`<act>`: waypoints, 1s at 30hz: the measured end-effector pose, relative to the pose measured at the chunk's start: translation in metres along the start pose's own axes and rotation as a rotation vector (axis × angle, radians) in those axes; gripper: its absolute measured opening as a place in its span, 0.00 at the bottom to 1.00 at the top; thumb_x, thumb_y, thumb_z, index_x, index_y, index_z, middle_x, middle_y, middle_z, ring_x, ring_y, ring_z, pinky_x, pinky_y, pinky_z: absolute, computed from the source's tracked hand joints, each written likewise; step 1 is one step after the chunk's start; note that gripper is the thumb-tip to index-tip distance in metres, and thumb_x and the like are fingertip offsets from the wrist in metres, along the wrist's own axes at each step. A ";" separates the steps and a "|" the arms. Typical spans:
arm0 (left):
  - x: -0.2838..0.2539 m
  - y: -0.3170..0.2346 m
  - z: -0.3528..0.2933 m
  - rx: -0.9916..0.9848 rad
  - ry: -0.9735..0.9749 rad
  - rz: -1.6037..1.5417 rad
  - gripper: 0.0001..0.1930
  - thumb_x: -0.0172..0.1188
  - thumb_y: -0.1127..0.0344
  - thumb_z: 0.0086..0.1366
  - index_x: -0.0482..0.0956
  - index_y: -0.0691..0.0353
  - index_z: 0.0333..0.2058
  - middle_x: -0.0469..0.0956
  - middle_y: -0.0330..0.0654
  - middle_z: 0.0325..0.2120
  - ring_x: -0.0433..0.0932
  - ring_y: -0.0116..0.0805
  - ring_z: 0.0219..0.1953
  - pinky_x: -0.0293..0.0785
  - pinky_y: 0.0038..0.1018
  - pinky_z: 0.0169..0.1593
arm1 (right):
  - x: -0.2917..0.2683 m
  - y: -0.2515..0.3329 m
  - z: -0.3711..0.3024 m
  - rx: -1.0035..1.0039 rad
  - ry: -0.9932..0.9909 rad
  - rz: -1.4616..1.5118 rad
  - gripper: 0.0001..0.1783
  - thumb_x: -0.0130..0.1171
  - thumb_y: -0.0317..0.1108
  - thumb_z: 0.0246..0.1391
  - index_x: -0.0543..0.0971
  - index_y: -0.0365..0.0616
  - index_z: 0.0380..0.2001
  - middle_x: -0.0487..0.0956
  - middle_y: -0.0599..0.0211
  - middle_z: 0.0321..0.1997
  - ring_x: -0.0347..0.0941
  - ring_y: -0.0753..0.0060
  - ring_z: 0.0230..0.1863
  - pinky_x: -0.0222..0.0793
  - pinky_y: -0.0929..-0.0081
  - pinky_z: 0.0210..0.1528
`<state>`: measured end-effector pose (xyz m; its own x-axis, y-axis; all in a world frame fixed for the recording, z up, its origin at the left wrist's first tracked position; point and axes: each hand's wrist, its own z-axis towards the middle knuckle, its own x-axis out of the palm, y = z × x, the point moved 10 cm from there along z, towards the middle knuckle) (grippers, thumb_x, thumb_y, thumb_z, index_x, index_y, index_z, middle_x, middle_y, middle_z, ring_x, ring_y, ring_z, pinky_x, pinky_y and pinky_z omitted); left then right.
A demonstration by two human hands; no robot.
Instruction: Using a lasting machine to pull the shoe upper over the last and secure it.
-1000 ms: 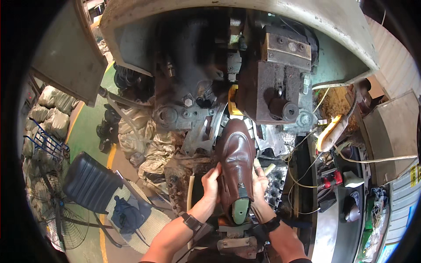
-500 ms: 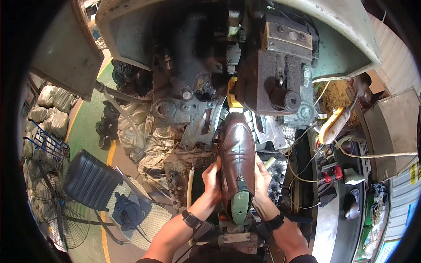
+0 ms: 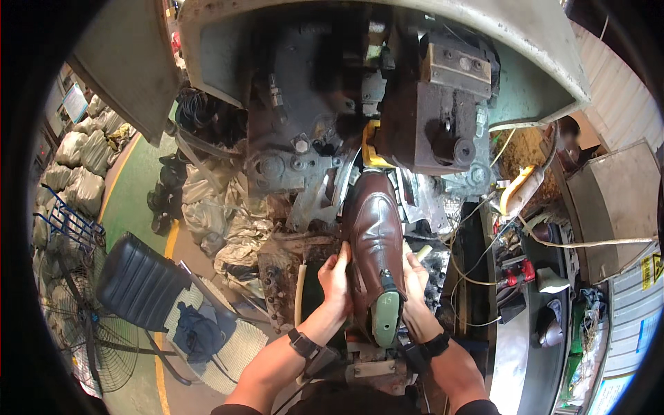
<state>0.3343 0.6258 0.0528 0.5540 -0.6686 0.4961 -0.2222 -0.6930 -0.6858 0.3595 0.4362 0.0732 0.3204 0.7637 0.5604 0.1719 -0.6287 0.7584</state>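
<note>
A glossy dark brown leather shoe upper (image 3: pixel 375 235) sits over a green shoe last (image 3: pixel 386 319), whose heel end points toward me. Its toe reaches in between the metal plates (image 3: pixel 332 194) of a large, worn machine, under a yellow part (image 3: pixel 374 145). Along the shoe's left side, my left hand (image 3: pixel 336 283) grips it with the thumb up against the leather. My right hand (image 3: pixel 414 285) holds the opposite side, its fingers partly hidden behind the upper. Both wrists wear dark bands.
A dark machine block (image 3: pixel 436 128) hangs over the shoe, beneath a pale curved hood (image 3: pixel 539 69). To the left stand a black chair (image 3: pixel 138 280) and a wire fan (image 3: pixel 93 332). Wrapped bundles (image 3: pixel 207 207) lie behind them. Cables and a yellow-handled tool (image 3: pixel 515 190) are at the right.
The view has shifted slightly. The shoe's heel end has turned a little to the right, with both hands still gripping its sides.
</note>
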 end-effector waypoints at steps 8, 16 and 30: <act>0.015 -0.011 -0.023 -0.030 0.017 -0.144 0.16 0.68 0.55 0.67 0.78 0.62 0.31 0.81 0.39 0.31 0.78 0.27 0.30 0.76 0.27 0.36 | 0.007 0.016 -0.022 -0.022 -0.026 -0.010 0.17 0.60 0.28 0.65 0.78 0.37 0.56 0.83 0.62 0.48 0.81 0.74 0.41 0.81 0.75 0.45; 0.021 -0.012 -0.018 -0.044 0.091 -0.125 0.17 0.65 0.53 0.69 0.79 0.65 0.38 0.82 0.43 0.36 0.82 0.33 0.35 0.81 0.31 0.40 | 0.004 0.011 -0.010 0.008 -0.037 0.003 0.18 0.61 0.26 0.65 0.77 0.38 0.57 0.83 0.59 0.49 0.82 0.70 0.43 0.82 0.71 0.47; 0.015 -0.001 0.004 -0.052 0.068 -0.185 0.16 0.67 0.55 0.68 0.77 0.60 0.29 0.80 0.38 0.29 0.78 0.28 0.29 0.78 0.29 0.35 | 0.003 0.003 0.001 -0.025 -0.017 0.055 0.16 0.63 0.27 0.63 0.78 0.38 0.53 0.83 0.61 0.48 0.82 0.70 0.43 0.82 0.71 0.47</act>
<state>0.3459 0.6171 0.0588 0.5345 -0.5442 0.6467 -0.1636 -0.8173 -0.5525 0.3615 0.4363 0.0772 0.3446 0.7251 0.5962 0.1300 -0.6658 0.7347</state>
